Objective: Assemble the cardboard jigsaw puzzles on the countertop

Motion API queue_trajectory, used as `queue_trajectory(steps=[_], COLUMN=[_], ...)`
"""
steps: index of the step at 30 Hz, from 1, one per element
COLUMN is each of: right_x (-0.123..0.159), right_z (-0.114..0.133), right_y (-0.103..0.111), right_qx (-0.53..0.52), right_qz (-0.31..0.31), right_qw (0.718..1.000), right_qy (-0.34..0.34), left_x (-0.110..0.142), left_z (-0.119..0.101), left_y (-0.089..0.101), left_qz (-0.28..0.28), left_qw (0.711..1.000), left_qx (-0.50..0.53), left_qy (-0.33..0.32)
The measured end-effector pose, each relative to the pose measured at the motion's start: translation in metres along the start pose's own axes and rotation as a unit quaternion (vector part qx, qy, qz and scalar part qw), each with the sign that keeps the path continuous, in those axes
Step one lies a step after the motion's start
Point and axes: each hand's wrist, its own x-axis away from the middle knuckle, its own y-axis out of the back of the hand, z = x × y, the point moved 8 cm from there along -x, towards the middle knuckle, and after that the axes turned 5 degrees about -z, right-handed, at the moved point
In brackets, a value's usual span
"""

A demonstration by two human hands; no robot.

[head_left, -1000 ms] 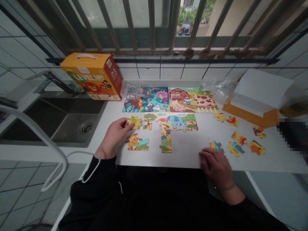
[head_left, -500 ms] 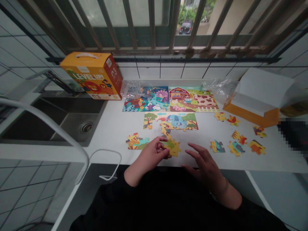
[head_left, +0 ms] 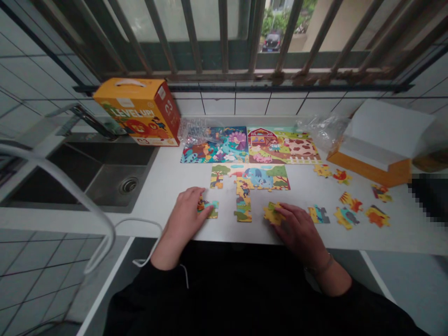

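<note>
My left hand [head_left: 187, 214] rests over a joined bit of jigsaw puzzle [head_left: 212, 208], its thumb along the near side and its fingers covering the left part. Between the fingertips of my right hand [head_left: 297, 226] is a yellow-green puzzle piece [head_left: 271, 213], low over the white counter. The partly assembled puzzle [head_left: 259, 177], with an elephant and trees, lies in the middle. From it a column of joined pieces [head_left: 244, 207] runs down toward me, between my two hands.
Loose pieces [head_left: 346, 217] lie to the right. Two finished pictures [head_left: 215, 147] lie behind, beside crumpled clear plastic [head_left: 196, 130]. An orange box [head_left: 140, 112] stands by the sink [head_left: 122, 179]; an opened box [head_left: 374, 163] is at back right. A white cable [head_left: 143, 221] hangs at left.
The yellow-green piece has passed from my left hand to my right and moved rightward, uncovering the lower column. My left hand has moved left onto the joined pieces.
</note>
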Motion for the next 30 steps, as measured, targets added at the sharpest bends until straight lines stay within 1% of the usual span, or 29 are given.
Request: queue_trajectory(steps=[2, 4, 6, 10, 14, 16, 18, 21, 24, 27, 30], right_x=[0.003, 0.004, 0.005, 0.003, 0.002, -0.001, -0.008, -0.027, -0.049, -0.063, -0.064], right_z=[-0.009, -0.015, -0.017, -0.016, -0.013, -0.007, 0.004, 0.027, 0.045, 0.054, 0.056], right_y=[-0.002, -0.005, -0.007, -0.008, -0.002, 0.002, 0.003, -0.002, -0.011, -0.022, -0.027], right_qx=[0.014, 0.025, 0.034, 0.042, 0.037, 0.027, 0.008, -0.018, -0.028, -0.031, -0.032], right_qz=[0.001, 0.001, 0.002, 0.005, -0.013, -0.027, -0.03, -0.017, -0.013, -0.017, -0.015], right_qw=[1.0, 0.999, 0.999, 0.999, 0.999, 0.999, 0.999, 0.998, 0.996, 0.994, 0.994], right_qy=[-0.011, -0.024, -0.035, -0.034, -0.026, -0.014, 0.01, 0.056, 0.087, 0.099, 0.099], left_x=[0.001, 0.003, 0.003, 0.001, -0.001, -0.003, -0.007, -0.022, -0.046, -0.068, -0.08], left_z=[0.031, 0.053, 0.064, 0.069, 0.059, 0.047, 0.032, 0.008, -0.008, -0.017, -0.022], left_y=[0.004, 0.004, 0.005, 0.01, 0.017, 0.018, 0.015, 0.002, -0.015, -0.031, -0.043], left_qz=[0.024, 0.057, 0.074, 0.079, 0.057, 0.041, 0.031, 0.023, 0.015, 0.017, 0.036], left_qw=[0.998, 0.996, 0.995, 0.996, 0.998, 0.998, 0.996, 0.993, 0.991, 0.991, 0.99], left_qx=[-0.054, -0.068, -0.058, -0.035, -0.023, -0.009, 0.008, 0.031, 0.044, 0.035, 0.019], left_qy=[0.008, 0.019, 0.022, 0.014, -0.027, -0.055, -0.081, -0.11, -0.124, -0.126, -0.136])
